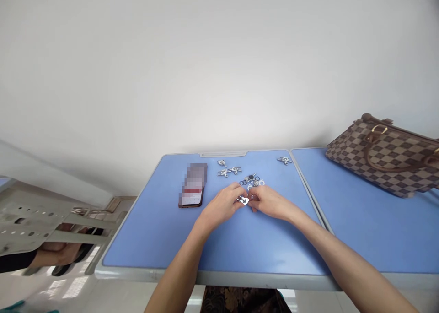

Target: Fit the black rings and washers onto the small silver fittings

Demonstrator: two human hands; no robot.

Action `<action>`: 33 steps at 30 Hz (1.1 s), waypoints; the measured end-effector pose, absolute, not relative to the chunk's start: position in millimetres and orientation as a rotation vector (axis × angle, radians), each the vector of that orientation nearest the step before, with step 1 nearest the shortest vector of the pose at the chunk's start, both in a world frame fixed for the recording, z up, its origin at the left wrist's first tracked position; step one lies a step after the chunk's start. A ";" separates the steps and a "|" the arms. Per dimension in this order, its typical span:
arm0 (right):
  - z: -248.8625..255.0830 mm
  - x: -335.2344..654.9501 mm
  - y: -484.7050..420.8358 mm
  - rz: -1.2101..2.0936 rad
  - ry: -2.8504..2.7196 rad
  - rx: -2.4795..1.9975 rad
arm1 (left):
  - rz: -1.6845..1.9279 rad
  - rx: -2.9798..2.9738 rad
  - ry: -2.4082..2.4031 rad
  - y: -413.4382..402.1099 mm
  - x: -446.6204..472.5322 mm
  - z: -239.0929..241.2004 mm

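My left hand (222, 205) pinches a small silver metal fitting with an oval flange (243, 200), held just above the blue desk (164, 240). Close against it on the right, my right hand (269, 202) has its fingertips pressed together; whatever they grip is hidden. Right behind my hands lies a loose pile of small metal parts (252, 180), with dark rings and flat silver flange plates among them. Farther back, several small silver fittings with pins (235, 169) lie in a group. A similar silver fitting (284, 160) sits apart near the right desk edge.
A phone (192, 198) with its screen lit lies left of my hands. On the adjoining desk at right stands a brown checkered handbag (387, 153). A white wall (219, 66) rises behind the desks. At lower left are a perforated seat (30, 221) and part of another person's leg (61, 254).
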State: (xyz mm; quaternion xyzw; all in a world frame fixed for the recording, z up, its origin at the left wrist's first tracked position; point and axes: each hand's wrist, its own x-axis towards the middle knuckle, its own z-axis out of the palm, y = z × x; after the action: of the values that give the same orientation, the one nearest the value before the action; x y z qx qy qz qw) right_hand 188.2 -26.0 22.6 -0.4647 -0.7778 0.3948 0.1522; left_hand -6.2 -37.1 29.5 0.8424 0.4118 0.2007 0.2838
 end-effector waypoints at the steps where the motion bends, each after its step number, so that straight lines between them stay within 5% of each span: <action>1: 21.5 187.6 -26.5 1.110 -2.259 -1.360 | 0.523 2.255 1.100 -37.4 -5.8 28.6; 33: 29.9 180.0 -31.4 0.794 -2.545 -1.552 | 0.390 2.391 0.995 -38.6 3.3 30.8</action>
State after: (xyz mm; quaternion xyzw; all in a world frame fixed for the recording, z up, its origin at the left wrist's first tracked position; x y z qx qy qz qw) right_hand 180.0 -31.4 29.9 -0.5029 -0.8247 0.2572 0.0285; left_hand 3.3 -38.6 30.8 0.8820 0.3669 0.1438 0.2584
